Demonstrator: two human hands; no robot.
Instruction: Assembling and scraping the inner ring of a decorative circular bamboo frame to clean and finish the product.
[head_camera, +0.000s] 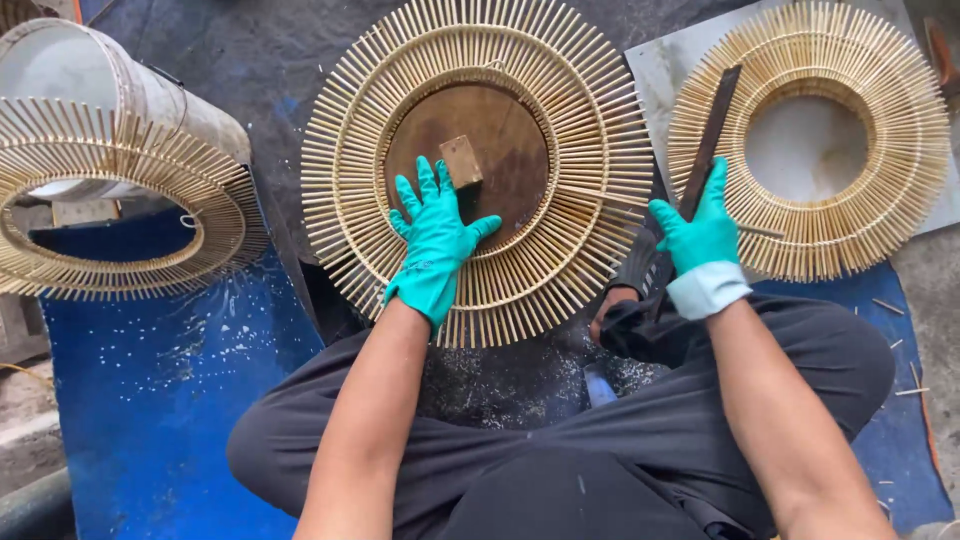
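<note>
The person sits cross-legged on the ground, both hands in teal rubber gloves. The left hand (435, 240) lies flat, fingers spread wide, on the central sunburst rattan frame (600, 130); it grips nothing, and presses on the inner rings and the edge of the round wooden disc (510, 150) that fills the frame's centre. A small wooden block (461, 160) stands on the disc, just beside the fingertips of that hand.

The right hand (700, 235) is closed around the lower part of a long dark flat blade (712, 125). The blade runs up and to the right, its upper end lying across the rim of a second sunburst frame (900, 120), which has an open centre and rests on a grey board (650, 70). This hand is positioned between the two frames, well apart from the left hand.

A third sunburst frame (120, 200) is at the far left, propped against a pale cylindrical container (90, 70). A blue mat (150, 380) covers the ground at lower left. Loose rattan offcuts (885, 305) lie at the right, near the person's knee.
</note>
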